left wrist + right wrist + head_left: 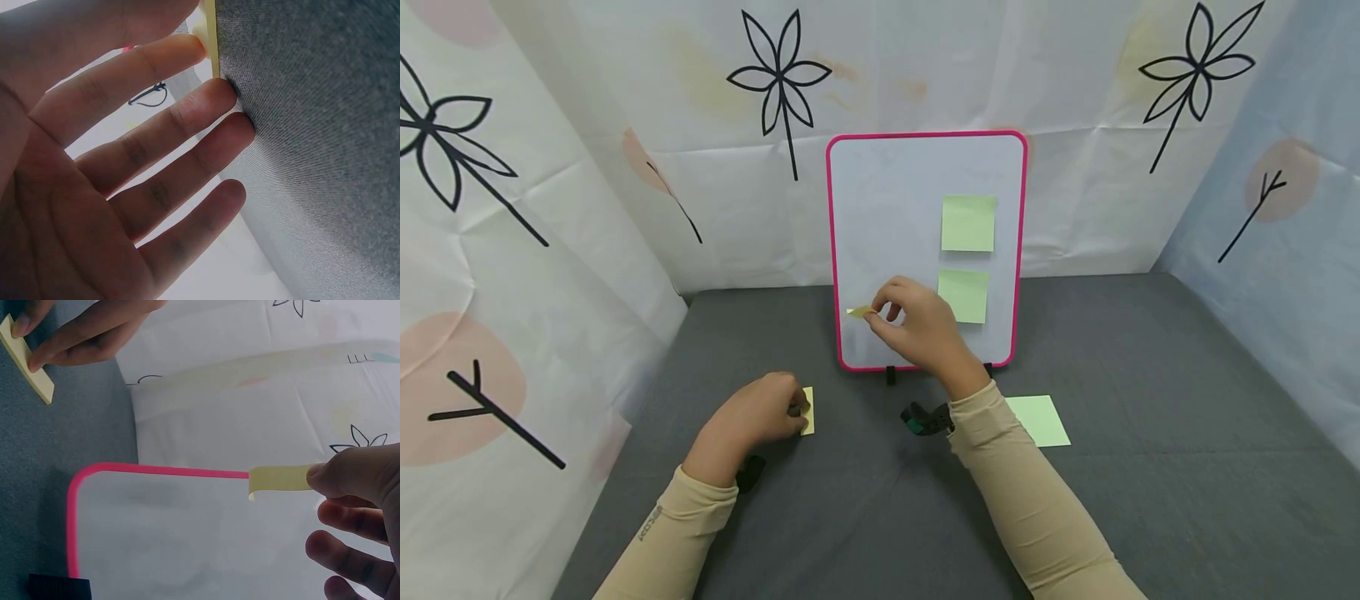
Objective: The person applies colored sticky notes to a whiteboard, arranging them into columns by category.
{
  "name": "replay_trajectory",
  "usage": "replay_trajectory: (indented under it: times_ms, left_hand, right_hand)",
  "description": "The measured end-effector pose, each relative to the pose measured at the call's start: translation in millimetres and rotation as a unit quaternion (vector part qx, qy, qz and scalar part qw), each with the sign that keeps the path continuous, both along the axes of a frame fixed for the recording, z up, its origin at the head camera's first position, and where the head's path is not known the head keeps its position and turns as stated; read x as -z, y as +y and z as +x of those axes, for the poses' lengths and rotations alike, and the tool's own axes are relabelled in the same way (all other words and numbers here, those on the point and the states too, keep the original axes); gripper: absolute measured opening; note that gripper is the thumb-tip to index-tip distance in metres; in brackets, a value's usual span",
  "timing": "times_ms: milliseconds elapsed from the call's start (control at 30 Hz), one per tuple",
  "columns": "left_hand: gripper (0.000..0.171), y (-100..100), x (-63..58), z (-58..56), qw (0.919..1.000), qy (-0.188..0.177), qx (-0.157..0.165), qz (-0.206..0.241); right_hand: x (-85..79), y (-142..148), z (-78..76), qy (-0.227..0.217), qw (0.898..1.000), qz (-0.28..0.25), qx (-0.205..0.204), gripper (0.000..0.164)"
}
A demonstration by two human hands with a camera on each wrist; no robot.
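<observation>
My right hand pinches a narrow yellow sticky note between thumb and forefinger. The note extends leftward from the fingertips, in front of the lower left of a pink-framed whiteboard, and its free end curls in the right wrist view. On the table, my left hand presses thumb and forefinger onto a narrow yellow sticky note pad. In the left wrist view the other fingers stretch out to the grey cloth. Two green sticky notes, an upper one and a lower one, are on the board's right side.
A light green square of sticky notes lies on the grey table, partly behind the right sleeve. Black feet support the board's lower edge. Behind it hangs a patterned white cloth.
</observation>
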State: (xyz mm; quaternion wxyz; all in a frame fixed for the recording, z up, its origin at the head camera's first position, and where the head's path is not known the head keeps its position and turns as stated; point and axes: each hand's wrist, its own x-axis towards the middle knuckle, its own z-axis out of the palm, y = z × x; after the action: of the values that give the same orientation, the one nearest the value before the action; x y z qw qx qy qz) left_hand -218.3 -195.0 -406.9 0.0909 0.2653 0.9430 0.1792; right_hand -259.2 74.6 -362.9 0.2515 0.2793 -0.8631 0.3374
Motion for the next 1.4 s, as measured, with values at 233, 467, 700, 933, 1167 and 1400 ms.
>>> replay_trajectory:
  times_ms: [233, 467, 700, 933, 1167, 1400]
  left_hand:
    - [0.022, 1, -0.9, -0.4, 0.9999, -0.001, -0.003, -0.010]
    - [0.013, 3, -1.2, -0.9, 0.9998, -0.001, -0.009, -0.019]
    - [0.011, 3, 0.8, -1.6, 0.9998, -0.001, -0.008, -0.021]
    - [0.016, 2, 0.1, -0.8, 0.9998, -0.001, -0.009, -0.016]
    - [0.016, 2, 0.3, -0.5, 0.9999, 0.001, -0.004, -0.015]
    - [0.015, 2, 1.3, -1.0, 0.9998, 0.005, -0.002, -0.018]
  right_hand:
    - [-3.1, 5, 0.1, 0.002, 1.000, -0.007, 0.005, 0.008]
    - [-4.6, 10, -1.1, 0.011, 1.000, -0.008, 0.016, 0.004]
    - [-6.6, 14, -1.1, 0.006, 1.000, -0.008, 0.028, 0.005]
    - [-8.7, 16, -1.3, 0.013, 0.999, -0.019, 0.030, 0.004]
    - [-10.7, 20, -1.2, 0.022, 0.999, -0.027, 0.033, 0.003]
    - [-10.4, 24, -2.6, 0.035, 0.998, -0.040, 0.025, 0.003]
